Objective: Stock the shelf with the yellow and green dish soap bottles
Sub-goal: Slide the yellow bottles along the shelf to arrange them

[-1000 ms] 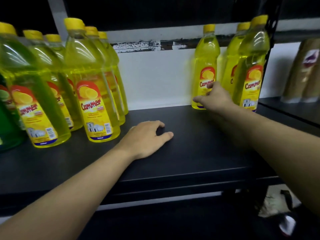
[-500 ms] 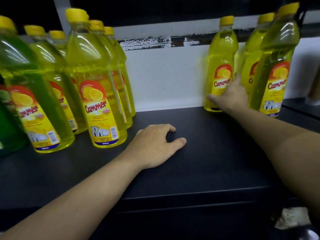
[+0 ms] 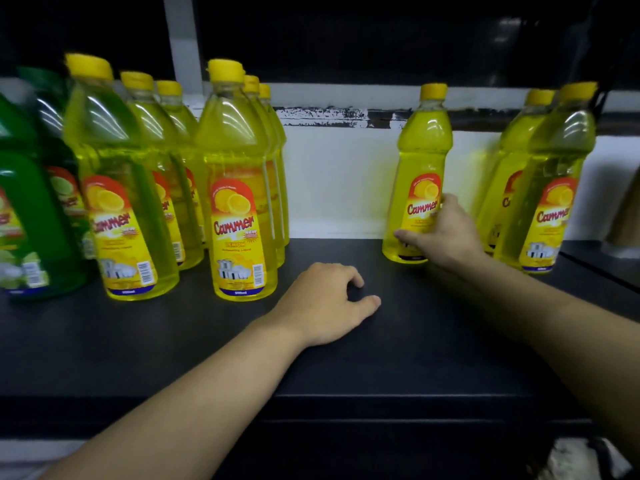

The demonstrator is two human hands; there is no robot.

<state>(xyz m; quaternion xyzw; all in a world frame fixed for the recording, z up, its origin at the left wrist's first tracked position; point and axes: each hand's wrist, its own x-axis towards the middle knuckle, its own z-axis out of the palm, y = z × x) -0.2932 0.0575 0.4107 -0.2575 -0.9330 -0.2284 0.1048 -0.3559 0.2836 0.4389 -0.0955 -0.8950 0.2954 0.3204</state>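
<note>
Fingers of right hand round yellow bottle, left hand resting on shelf

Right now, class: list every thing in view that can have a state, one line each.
lone yellow bottle: upright, capped, held low.
right hand: grips the lone yellow bottle.
left hand: rests on shelf, holds nothing.
left yellow bottles: upright, capped.
right yellow pair: upright, capped.
green bottles: upright, blurred.

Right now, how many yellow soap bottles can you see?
9 yellow bottles: six at left, one gripped by the right hand, two far right. More may hide behind.
</note>
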